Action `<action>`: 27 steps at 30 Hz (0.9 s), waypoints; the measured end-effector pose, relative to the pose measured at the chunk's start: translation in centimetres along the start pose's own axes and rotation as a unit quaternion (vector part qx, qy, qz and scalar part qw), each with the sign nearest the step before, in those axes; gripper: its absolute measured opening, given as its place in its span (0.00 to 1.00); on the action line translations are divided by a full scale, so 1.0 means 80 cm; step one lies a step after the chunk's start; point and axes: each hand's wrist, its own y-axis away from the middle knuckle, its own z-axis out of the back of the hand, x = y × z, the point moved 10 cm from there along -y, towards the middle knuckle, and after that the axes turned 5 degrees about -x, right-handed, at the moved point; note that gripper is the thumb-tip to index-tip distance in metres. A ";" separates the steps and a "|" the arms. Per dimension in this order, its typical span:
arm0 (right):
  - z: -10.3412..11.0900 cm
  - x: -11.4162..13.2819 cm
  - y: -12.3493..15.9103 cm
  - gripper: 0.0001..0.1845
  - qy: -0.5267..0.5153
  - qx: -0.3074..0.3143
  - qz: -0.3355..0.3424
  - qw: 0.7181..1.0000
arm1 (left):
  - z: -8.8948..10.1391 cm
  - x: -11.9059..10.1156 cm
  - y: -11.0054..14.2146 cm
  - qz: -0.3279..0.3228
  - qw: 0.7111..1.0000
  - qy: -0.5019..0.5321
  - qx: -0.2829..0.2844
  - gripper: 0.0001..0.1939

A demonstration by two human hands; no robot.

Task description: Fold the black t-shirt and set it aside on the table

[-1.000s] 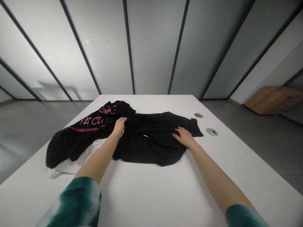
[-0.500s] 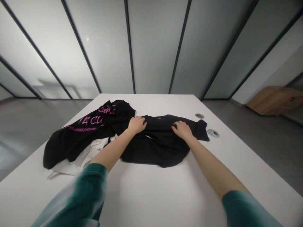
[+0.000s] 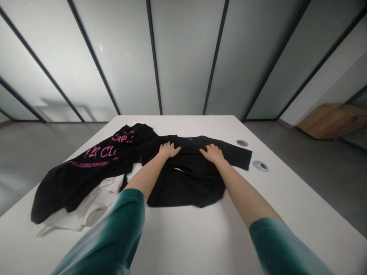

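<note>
A plain black T-shirt (image 3: 189, 179) lies spread on the white table (image 3: 200, 236), its collar at the far side. My left hand (image 3: 169, 149) rests flat on the shirt's upper left part, fingers stretched out. My right hand (image 3: 212, 153) lies flat on the upper right part, fingers apart. Neither hand holds anything. Both arms wear green sleeves.
To the left lies a black garment with pink lettering (image 3: 86, 168), draped over a white garment (image 3: 83, 210). Two round cable grommets (image 3: 260, 166) sit in the table at the right. Frosted glass panels stand behind. A wooden cabinet (image 3: 329, 120) is at far right.
My left hand moved right from the lettered garment onto the black T-shirt. My right hand shifted left and farther up it. The shirt now lies flatter and more spread out.
</note>
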 end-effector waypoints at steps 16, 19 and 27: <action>-0.005 0.030 0.076 0.35 0.055 -0.051 0.087 0.993 | 0.009 0.010 0.065 -0.044 0.997 -0.010 -0.063 0.38; -0.005 0.013 0.054 0.31 0.060 -0.050 0.125 0.989 | -0.005 0.016 0.054 -0.075 0.997 0.009 -0.028 0.37; 0.047 0.022 0.088 0.24 0.050 -0.093 0.074 0.992 | 0.034 0.014 0.110 -0.092 0.986 -0.020 -0.140 0.21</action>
